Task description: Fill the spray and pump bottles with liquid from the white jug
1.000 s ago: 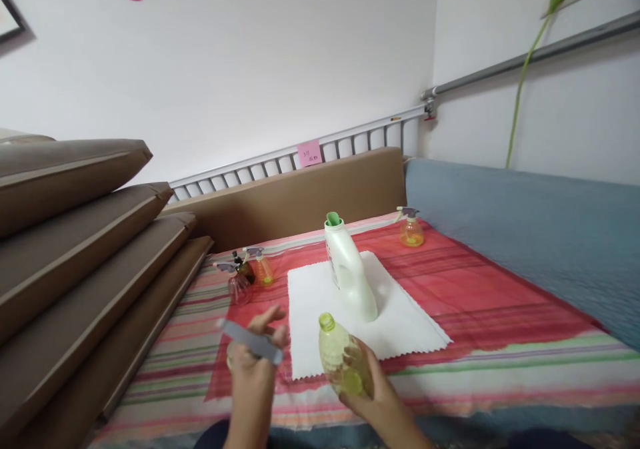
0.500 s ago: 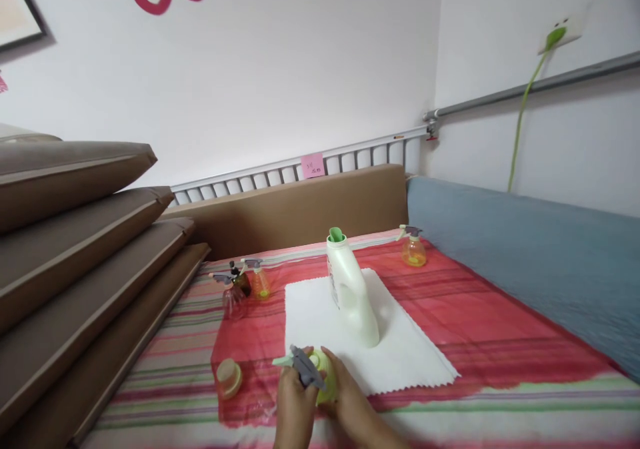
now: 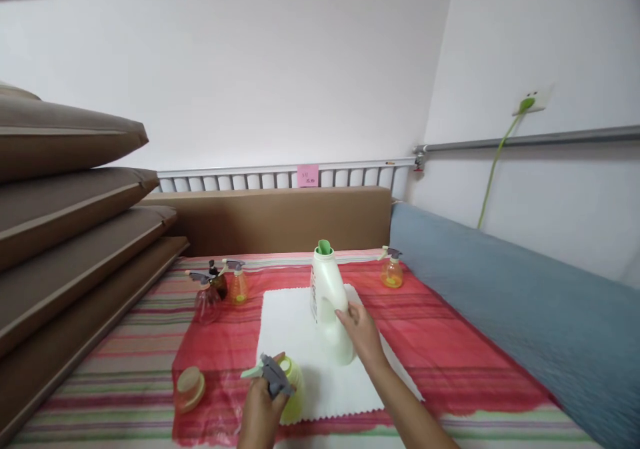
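Note:
My left hand (image 3: 260, 406) is wrapped round a small yellow-green spray bottle (image 3: 291, 396) with a grey trigger head, standing on the near edge of a white cloth (image 3: 285, 322). My right hand (image 3: 363, 332) reaches forward and its fingers rest against the side of a tall white detergent bottle (image 3: 327, 296) with an open green spout, which stands on the same cloth. The fingers are slightly apart and curl onto the bottle's handle side.
A red striped sheet (image 3: 450, 342) covers the bed. Small spray bottles stand at the back left (image 3: 220, 286) and one orange at the back right (image 3: 391, 270). A round cap (image 3: 190, 388) lies near left. Stacked brown cushions (image 3: 75, 222) sit left, a blue blanket (image 3: 500, 302) right.
My right hand has left the yellow-green spray bottle and moved forward to the white detergent bottle. The left hand stays on the spray bottle with its trigger head on. The view has tilted up.

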A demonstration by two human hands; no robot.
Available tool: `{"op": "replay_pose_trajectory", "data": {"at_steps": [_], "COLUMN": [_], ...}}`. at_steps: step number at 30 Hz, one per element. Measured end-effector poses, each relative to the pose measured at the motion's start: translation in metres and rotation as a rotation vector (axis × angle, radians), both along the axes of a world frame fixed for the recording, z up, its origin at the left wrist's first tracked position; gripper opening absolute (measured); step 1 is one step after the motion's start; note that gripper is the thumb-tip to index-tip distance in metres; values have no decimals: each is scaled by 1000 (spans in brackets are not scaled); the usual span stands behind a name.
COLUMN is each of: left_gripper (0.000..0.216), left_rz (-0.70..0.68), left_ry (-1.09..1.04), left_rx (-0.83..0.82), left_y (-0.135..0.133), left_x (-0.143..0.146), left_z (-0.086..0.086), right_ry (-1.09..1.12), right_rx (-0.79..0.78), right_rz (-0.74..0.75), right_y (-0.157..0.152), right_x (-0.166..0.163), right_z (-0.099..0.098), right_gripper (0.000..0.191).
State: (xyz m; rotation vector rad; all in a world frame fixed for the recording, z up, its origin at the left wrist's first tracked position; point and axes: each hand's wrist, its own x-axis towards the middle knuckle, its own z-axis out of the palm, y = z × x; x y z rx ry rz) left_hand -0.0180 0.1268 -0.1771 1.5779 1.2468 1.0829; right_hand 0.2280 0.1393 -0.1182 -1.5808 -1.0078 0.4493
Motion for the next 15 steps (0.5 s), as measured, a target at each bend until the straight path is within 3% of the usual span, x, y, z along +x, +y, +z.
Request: {"op": "replay_pose_trajectory", "data": {"at_steps": [3,7,11,15], "left_gripper": [53,47,42,43], "left_rz": [5,29,2,0], "left_ry": [-6,-7,0,17], "left_rx": [4,14,8,23], "left_y": [-3,-7,-7,-7], "left_x": [1,4,6,8], "left_z": [3,10,13,13], "right_ry": [-1,-2,-8,-38], "right_rx": [-106,-137,-153,-216], "right_rz": [85,156,176,263], "right_y": [20,24,0,-43], "right_x": [2,-3,1,21], "right_z": [2,14,35,58], "right_gripper": [24,24,34,41]}}
